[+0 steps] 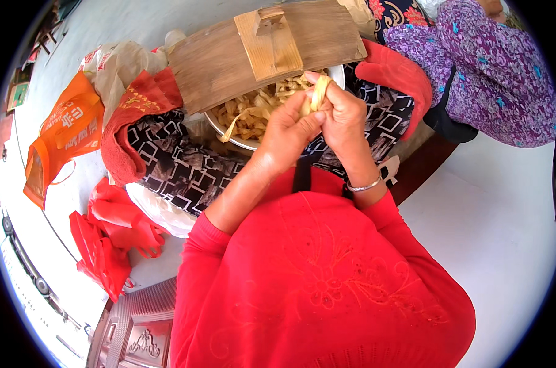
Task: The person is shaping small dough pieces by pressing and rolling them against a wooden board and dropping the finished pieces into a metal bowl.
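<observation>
My left hand point(288, 132) and my right hand point(345, 116) meet above a metal basin point(338, 75), both closed on a soft pale yellow strip point(320, 92). The strip loops over the right fingers, and a flat end of it trails left from the left hand over the basin's rim. Thumbs and fingertips of the two hands nearly touch. Inside the basin lie many yellow-brown knotted pieces point(248, 109) of the same look. What exactly the strip is made of, I cannot tell. A silvery bracelet point(365, 184) circles my right wrist.
A wooden board point(210, 61) with a block handle point(269, 43) lies across the basin's far side. Red cloths point(400, 80) drape over both knees. An orange bag point(69, 132) and red bags point(115, 230) are at left. Another person in purple patterned clothes point(492, 67) sits at right.
</observation>
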Demonstrator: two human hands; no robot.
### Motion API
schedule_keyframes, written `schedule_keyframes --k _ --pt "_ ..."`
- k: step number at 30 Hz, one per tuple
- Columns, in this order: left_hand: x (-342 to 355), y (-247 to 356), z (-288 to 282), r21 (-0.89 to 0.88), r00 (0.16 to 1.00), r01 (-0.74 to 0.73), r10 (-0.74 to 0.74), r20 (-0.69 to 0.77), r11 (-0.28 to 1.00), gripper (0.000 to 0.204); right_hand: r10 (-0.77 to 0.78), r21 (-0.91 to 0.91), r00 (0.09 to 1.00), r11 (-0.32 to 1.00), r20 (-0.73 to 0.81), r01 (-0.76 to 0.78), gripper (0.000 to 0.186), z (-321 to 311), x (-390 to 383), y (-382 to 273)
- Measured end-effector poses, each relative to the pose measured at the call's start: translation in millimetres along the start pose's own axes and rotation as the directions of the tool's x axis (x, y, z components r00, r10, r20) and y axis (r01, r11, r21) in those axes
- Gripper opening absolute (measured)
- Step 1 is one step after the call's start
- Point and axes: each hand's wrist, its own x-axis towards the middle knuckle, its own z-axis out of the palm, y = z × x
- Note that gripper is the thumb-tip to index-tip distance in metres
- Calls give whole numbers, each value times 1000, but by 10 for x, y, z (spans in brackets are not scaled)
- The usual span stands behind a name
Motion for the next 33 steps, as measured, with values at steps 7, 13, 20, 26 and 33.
schedule_keyframes --k 7,13,20,26,33 --pt "-197 -195 -359 972 899 -234 384 210 18 15 192 -30 936 981 296 -192 24 77 -309 234" --pt "-249 -181 -377 927 871 -311 454 190 209 33 355 581 750 477 559 -659 19 191 -422 288" --pt "-147 194 -140 955 986 -19 161 -30 297 40 346 540 906 727 245 -424 11 222 -209 231" --pt "51 95 -106 959 960 -13 272 -67 284 30 -22 265 1000 964 13 18 13 175 -123 274" --pt "-36 -198 -556 529 987 71 16 -159 846 29 183 664 982 739 -39 -111 11 255 -226 337"
